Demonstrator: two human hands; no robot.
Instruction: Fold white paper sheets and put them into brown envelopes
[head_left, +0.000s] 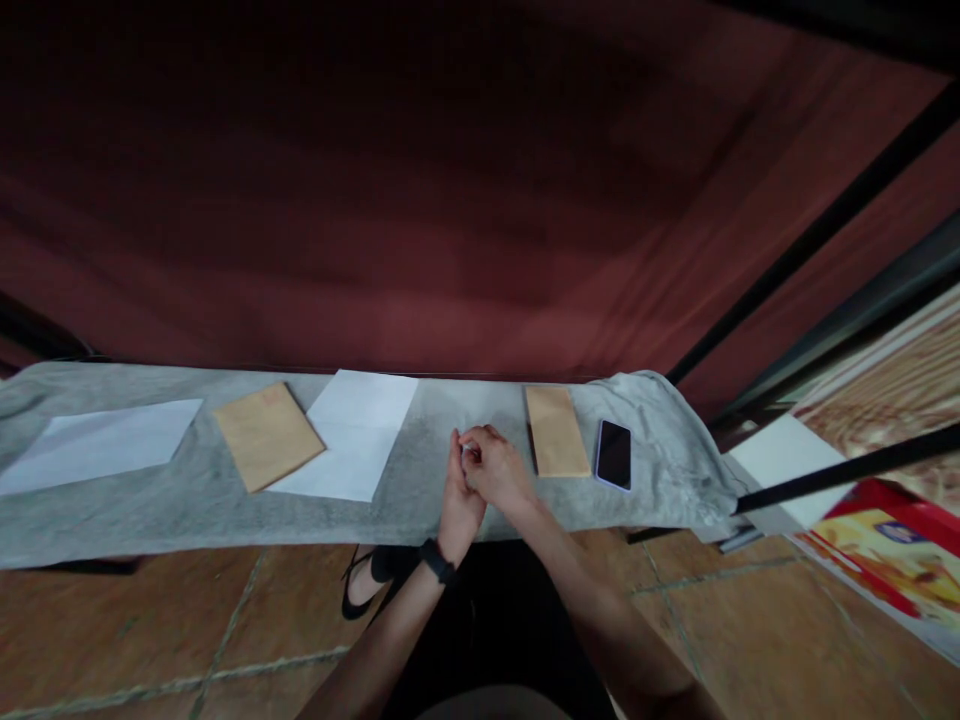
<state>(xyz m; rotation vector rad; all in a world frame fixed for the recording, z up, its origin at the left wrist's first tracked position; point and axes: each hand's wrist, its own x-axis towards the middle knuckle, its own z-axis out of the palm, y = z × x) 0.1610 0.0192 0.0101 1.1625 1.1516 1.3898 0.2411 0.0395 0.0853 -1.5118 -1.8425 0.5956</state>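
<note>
My left hand (458, 506), with a dark band on its wrist, is raised over the front part of the cloth-covered table, its visible fingers stretched upward. Against its palm rests my right hand (496, 470), the fingers curled in. Whether something small lies between the two hands is hidden. To the right of them a narrow brown envelope (558, 432) lies on the cloth, and beside it a phone (615, 455) with a dark screen. Left of my hands is a creased white sheet of paper (360, 435), partly under a squarer brown envelope (268, 436).
Another white sheet (101, 445) lies at the left on the grey cloth (225, 520). A dark red curtain-like wall (420, 250) rises behind the table. Black metal bars (817, 250) slant along the right side, near a red and yellow box (892, 550). Tiled floor (187, 610) shows below.
</note>
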